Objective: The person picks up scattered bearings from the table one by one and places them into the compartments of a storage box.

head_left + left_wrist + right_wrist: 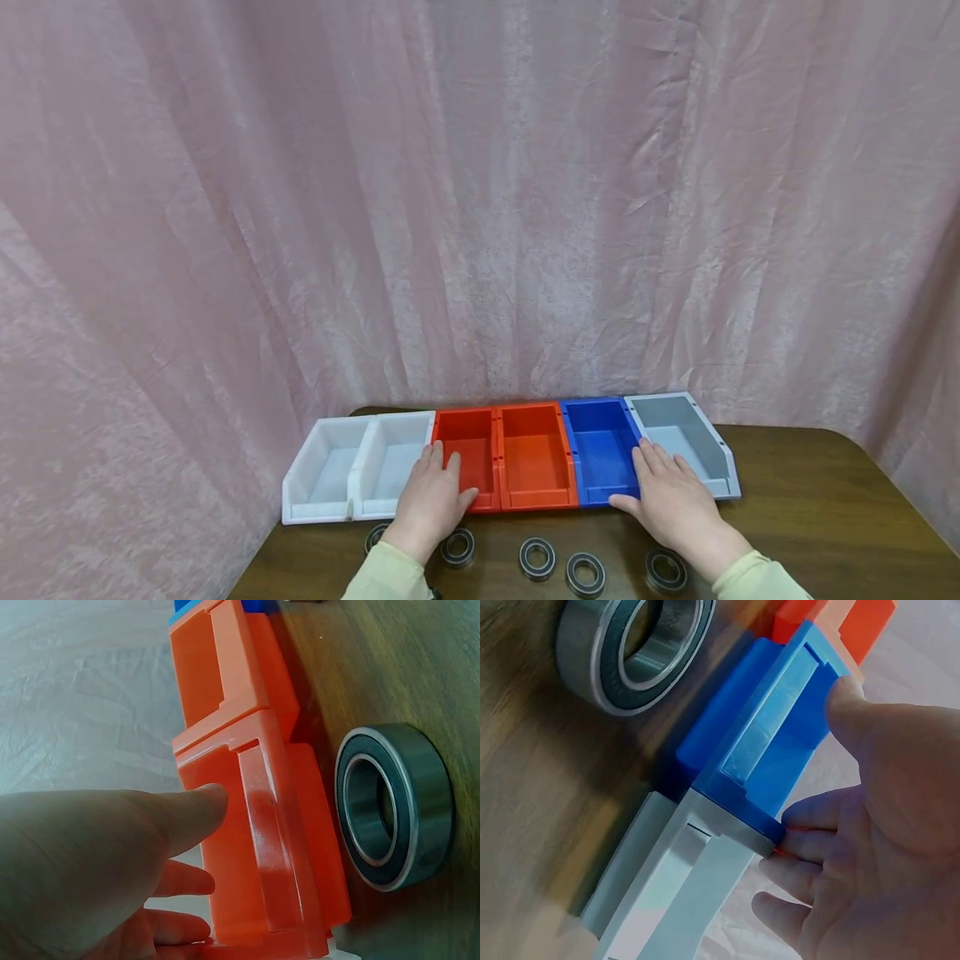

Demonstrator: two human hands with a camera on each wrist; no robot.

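Observation:
My left hand (429, 506) lies over the front of the left red bin (468, 458) and the edge of the neighbouring white bin (397, 450), its fingers fairly straight. In the left wrist view the thumb reaches over the red bin's opening. Across the seam between the blue bin (602, 450) and the grey bin (678, 442) extends my right hand (670, 497), fingertips at the shared wall. The right wrist view has its thumb by the blue bin. Ball bearings stand near both wrists: one bearing (397, 810) by the left, another bearing (630, 656) by the right.
Another white bin (291, 492) ends the row at the left, and a second red bin (536, 454) is mid-row. More bearings (525, 568) lie on the brown wooden table (817, 500) before the bins. Behind hangs a pink curtain (525, 208).

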